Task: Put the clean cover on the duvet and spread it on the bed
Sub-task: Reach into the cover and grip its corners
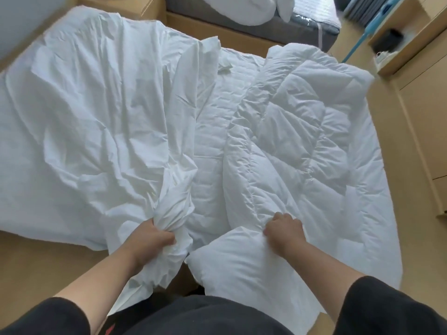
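**Both hands gripping white bedding at the foot of the bed**

Left hand is clenched around a bunched twist of the thin white cover, fingers curled tight into the gathered cloth at the near edge of the bed. Right hand is fisted on the quilted duvet, pinching it just above a puffy near corner that hangs off the bed's edge toward the person. The two hands are apart, each holding its own piece of bedding, with a strip of the bed's ribbed white mattress top showing between them.

The cover lies crumpled and flat over the left half of the bed, its inner edge folded up in a ridge along the middle. The duvet lies heaped over the right half, stitched in channels, its right side spilling past the mattress toward the tan floor. It is outside the cover, beside it, not in it.

Black sleeves frame the bottom of the view. Beyond the bed, a second grey mattress carries what looks like a white pillow, though it is cut off at the top. At the upper right, a pale wooden shelf unit holds a dark object, with a light blue pole leaning in front of it.
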The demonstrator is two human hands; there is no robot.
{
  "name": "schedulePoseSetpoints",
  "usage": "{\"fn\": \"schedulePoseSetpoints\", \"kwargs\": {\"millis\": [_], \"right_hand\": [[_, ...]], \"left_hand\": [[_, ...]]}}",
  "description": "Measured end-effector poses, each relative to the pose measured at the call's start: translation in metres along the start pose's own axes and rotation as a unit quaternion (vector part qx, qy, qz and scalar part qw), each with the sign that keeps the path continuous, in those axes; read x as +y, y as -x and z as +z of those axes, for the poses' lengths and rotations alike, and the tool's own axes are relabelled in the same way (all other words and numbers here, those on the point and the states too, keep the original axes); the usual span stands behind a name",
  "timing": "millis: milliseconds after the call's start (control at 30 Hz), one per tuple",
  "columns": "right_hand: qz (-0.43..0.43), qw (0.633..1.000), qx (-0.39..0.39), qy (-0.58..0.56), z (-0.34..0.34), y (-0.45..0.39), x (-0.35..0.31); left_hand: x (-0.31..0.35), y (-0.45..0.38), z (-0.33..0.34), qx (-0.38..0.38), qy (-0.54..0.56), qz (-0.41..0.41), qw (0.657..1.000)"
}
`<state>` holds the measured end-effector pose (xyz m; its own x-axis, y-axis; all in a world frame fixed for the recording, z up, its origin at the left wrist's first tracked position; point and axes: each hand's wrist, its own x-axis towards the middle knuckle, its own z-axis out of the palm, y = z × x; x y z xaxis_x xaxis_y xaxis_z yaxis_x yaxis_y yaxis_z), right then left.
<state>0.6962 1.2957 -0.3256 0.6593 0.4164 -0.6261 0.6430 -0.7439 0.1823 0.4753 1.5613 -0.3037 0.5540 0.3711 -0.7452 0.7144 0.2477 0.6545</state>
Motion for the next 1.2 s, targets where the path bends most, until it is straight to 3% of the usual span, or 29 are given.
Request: {"fn": "schedulePoseSetpoints", "kwargs": {"millis": [67, 200, 333, 467, 567, 667, 700, 767, 833, 867, 933, 1067, 1200], "right_hand": [[-0.028, 0.999, 0.028, 0.029, -0.002, -0.008, -0.03], [-0.193, 0.98, 0.054, 0.005, -0.001, -0.024, -0.104], [-0.268, 0.96, -0.078, 0.016, 0.033, -0.032, -0.18], [-0.209, 0.953, -0.2, 0.095, 0.09, -0.043, -0.234], [-0.185, 0.928, -0.249, 0.208, 0.117, -0.049, -0.245], [-0.237, 0.887, -0.305, 0.252, 0.125, -0.052, -0.23], [-0.25, 0.883, -0.32, 0.237, 0.121, -0.052, -0.226], [-0.245, 0.907, -0.318, 0.124, 0.101, -0.049, -0.217], [-0.222, 0.933, -0.273, -0.082, 0.067, -0.046, -0.203], [-0.212, 0.926, -0.241, -0.196, 0.044, -0.043, -0.193], [-0.198, 0.875, -0.159, -0.411, -0.005, -0.028, -0.166], [-0.184, 0.708, 0.024, -0.681, -0.102, 0.028, -0.115], [-0.167, 0.482, 0.164, -0.844, -0.198, 0.1, -0.084]], "left_hand": [[0.0, 0.001, -0.003, 0.015, 0.001, -0.002, 1.0], [-0.016, 0.005, -0.018, 0.032, -0.007, -0.019, 0.999], [-0.051, 0.016, -0.04, 0.053, -0.003, -0.06, 0.997], [-0.084, 0.028, -0.056, 0.094, 0.017, -0.096, 0.991], [-0.099, 0.031, -0.061, 0.117, 0.046, -0.108, 0.986], [-0.103, 0.03, -0.06, 0.109, 0.061, -0.107, 0.986], [-0.102, 0.029, -0.059, 0.104, 0.059, -0.104, 0.987], [-0.095, 0.026, -0.058, 0.091, 0.057, -0.093, 0.99], [-0.082, 0.023, -0.059, 0.075, 0.069, -0.072, 0.992], [-0.074, 0.022, -0.061, 0.067, 0.08, -0.057, 0.993], [-0.056, 0.022, -0.068, 0.054, 0.121, -0.024, 0.991], [-0.019, 0.033, -0.097, 0.028, 0.158, 0.032, 0.986], [0.01, 0.056, -0.138, -0.012, 0.133, 0.08, 0.988]]}}
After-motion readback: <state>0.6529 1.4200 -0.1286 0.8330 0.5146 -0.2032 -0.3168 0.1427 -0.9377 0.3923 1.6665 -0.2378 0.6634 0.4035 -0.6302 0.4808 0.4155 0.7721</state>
